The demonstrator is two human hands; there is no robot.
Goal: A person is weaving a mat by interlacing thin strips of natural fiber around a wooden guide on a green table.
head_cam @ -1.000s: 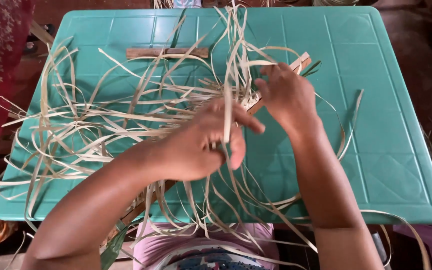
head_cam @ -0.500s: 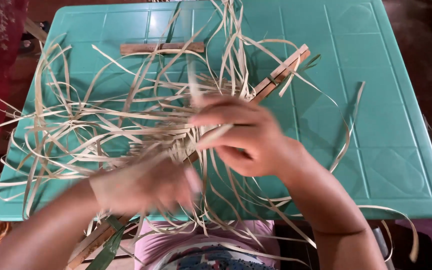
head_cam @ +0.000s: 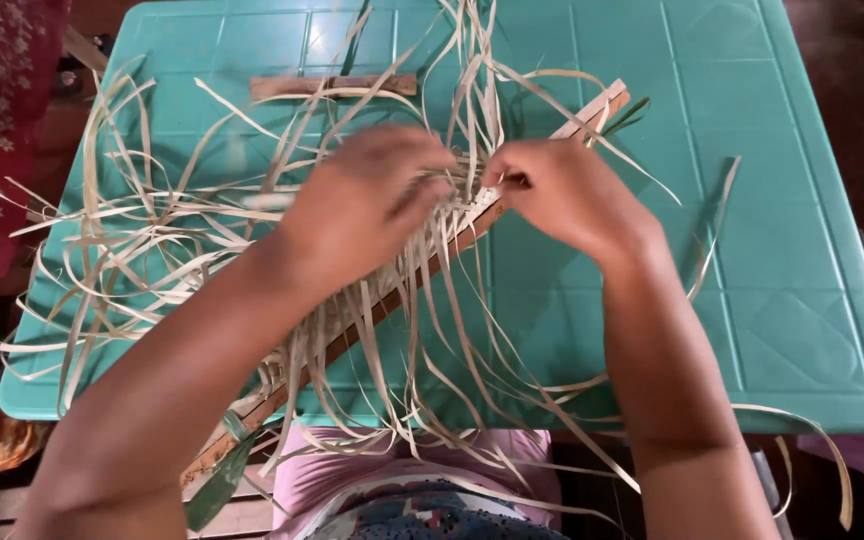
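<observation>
Bare teal table (head_cam: pixel 812 330) at the right; tangled pale strips (head_cam: pixel 142 250) and 2 wooden slats (head_cam: pixel 332 86) crowding left and centre.

Strips (head_cam: pixel 152 240) lie across the table (head_cam: pixel 792 300), over a slanting slat (head_cam: pixel 372 310); a short stick (head_cam: pixel 332 86) behind.
</observation>
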